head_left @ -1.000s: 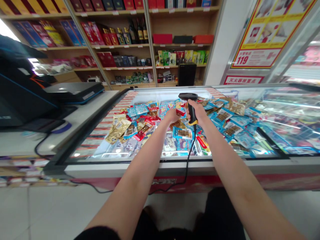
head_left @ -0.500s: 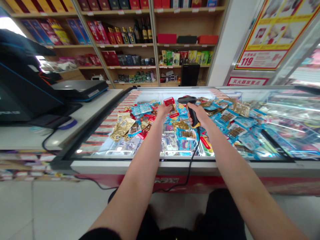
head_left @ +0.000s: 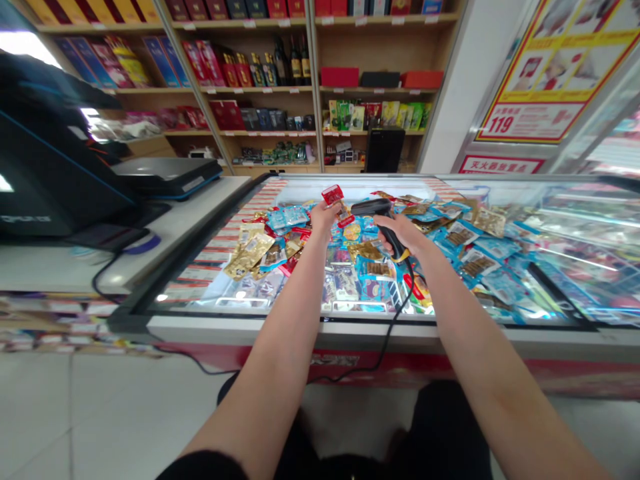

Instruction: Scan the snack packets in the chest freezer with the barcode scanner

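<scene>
Since the earlier moment, the black corded barcode scanner [head_left: 375,213] has tilted toward the small red packet [head_left: 333,195]. The right hand [head_left: 403,237] has its grip closed around the scanner handle, and the left hand [head_left: 325,217] pinches the packet, both above the white freezer chest [head_left: 320,330].

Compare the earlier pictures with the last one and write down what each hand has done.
The left hand has taken hold of a small red packet and lifted it above the pile of snack packets. The right hand has tipped the black barcode scanner over, so its head now points left towards the red packet. The other packets in the chest freezer lie as they did.
</scene>
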Demonstrator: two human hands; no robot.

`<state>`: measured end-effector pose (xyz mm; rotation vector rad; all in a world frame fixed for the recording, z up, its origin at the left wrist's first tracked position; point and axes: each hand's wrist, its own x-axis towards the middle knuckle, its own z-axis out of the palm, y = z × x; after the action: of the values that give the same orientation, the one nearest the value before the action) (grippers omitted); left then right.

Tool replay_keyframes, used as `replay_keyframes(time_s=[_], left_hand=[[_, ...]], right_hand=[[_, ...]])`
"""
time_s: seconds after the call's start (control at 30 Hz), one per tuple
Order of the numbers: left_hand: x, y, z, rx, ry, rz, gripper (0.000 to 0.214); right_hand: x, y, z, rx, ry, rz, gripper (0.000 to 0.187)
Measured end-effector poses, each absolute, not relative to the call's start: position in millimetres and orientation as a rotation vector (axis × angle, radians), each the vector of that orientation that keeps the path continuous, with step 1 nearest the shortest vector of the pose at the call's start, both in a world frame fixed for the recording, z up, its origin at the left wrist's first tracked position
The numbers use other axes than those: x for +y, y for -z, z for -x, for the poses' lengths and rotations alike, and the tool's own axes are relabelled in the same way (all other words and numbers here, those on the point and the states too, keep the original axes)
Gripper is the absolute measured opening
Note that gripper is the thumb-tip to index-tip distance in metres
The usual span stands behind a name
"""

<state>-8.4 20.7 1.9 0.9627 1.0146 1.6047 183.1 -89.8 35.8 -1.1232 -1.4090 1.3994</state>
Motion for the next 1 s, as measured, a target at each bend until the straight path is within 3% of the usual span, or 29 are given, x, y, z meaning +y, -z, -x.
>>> replay_keyframes(time_s=[0.5, 1.0], left_hand=[[23, -2, 9, 1.015, -1.625, -0.98, 0.027], [-5, -19, 54, 1.545, -1.545, -1.43, 0.037]], right_hand=[[-87, -32, -186, -1.47, -1.425, 1.105, 0.031], [-90, -27, -154, -1.319, -1.474, 0.962, 0.032]])
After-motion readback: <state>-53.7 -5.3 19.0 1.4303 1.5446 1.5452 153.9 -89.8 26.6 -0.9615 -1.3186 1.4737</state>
